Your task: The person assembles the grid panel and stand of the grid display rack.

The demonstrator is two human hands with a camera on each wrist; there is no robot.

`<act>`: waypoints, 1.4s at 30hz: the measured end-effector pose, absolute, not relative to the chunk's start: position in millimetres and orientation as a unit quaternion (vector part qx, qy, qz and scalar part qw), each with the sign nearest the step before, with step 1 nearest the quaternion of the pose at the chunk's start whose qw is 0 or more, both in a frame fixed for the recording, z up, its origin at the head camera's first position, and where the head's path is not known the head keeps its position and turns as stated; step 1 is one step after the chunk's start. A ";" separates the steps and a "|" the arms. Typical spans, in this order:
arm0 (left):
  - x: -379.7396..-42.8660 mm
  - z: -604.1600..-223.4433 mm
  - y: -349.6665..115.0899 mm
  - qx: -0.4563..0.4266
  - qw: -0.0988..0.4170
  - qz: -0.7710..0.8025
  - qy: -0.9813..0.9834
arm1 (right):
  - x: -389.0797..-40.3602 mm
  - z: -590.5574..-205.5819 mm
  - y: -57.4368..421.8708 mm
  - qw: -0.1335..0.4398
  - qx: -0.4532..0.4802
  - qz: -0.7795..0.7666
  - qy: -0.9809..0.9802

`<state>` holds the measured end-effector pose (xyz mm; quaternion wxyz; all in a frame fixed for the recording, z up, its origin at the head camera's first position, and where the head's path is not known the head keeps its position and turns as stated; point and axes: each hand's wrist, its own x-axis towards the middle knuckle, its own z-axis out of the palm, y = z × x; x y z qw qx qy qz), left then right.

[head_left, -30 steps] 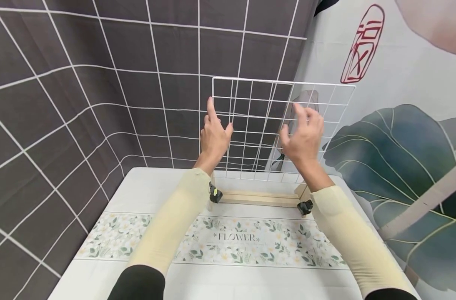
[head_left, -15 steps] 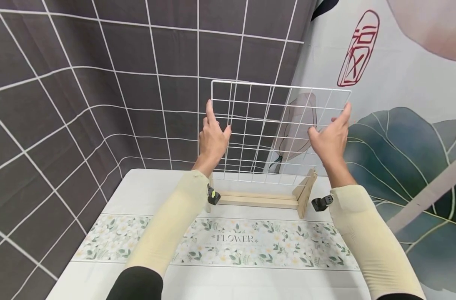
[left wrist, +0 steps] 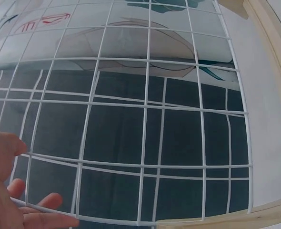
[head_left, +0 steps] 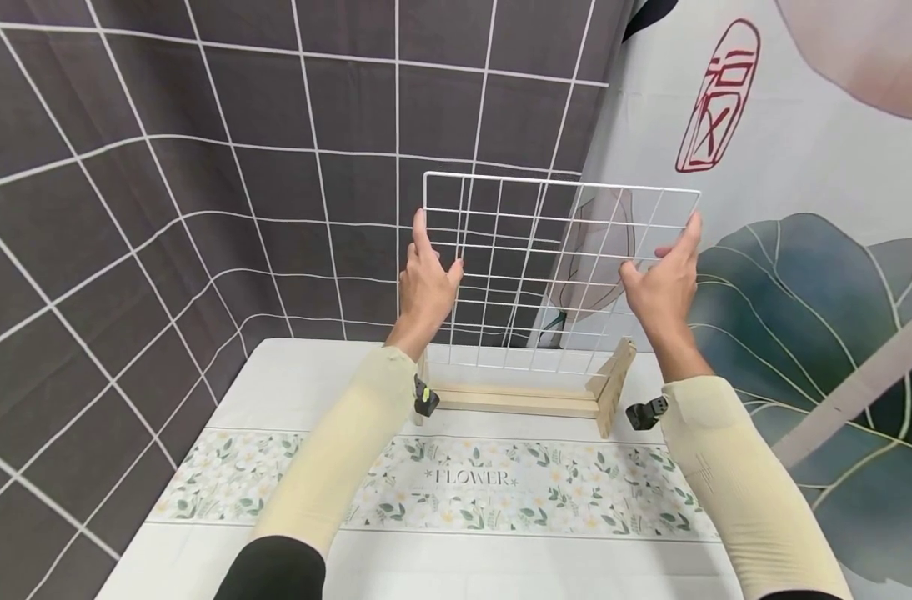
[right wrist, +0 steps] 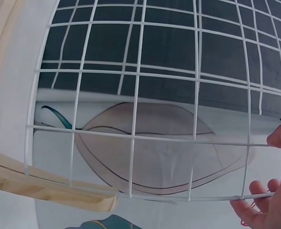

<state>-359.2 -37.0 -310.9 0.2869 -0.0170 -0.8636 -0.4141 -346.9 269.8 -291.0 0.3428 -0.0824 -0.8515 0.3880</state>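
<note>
Both hands hold a white wire grid panel (head_left: 561, 182) upright by its sides. My left hand (head_left: 428, 283) grips the left edge, thumb in front and fingers around the outer wire, as the left wrist view shows. On the opposite edge, my right hand (head_left: 662, 279) pinches the wires between thumb and fingers. Below the panel stands a light wooden stand (head_left: 516, 400) with a long crossbar and an angled end piece (head_left: 613, 387) on the right. The panel's lower corners overlap the end pieces (right wrist: 50, 183) in the wrist views; whether they are seated there I cannot tell.
The stand sits at the back of a white table (head_left: 313, 383) covered with a flower-printed cloth band (head_left: 471, 500). A dark curtain (head_left: 276, 100) with white grid lines hangs behind and left. A leaf-printed white cloth (head_left: 651, 133) hangs at the right.
My right hand has moved from in front of the panel to its right edge and now grips it. The panel has dropped slightly. My left hand has kept hold of the left edge.
</note>
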 end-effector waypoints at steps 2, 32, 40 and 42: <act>-358.8 -312.5 -37.0 -0.017 0.286 -0.417 -0.863 | -346.7 -292.8 270.3 0.343 -0.082 0.388 -0.852; -356.7 -341.9 -40.8 -0.011 0.275 -0.407 -0.871 | -344.4 -325.5 270.2 0.353 -0.080 0.380 -0.851; -357.0 -349.5 -42.0 -0.013 0.276 -0.397 -0.875 | -342.3 -333.3 269.7 0.350 -0.078 0.385 -0.850; -356.7 -352.4 -42.3 -0.013 0.273 -0.394 -0.877 | -342.2 -335.1 270.0 0.346 -0.084 0.387 -0.851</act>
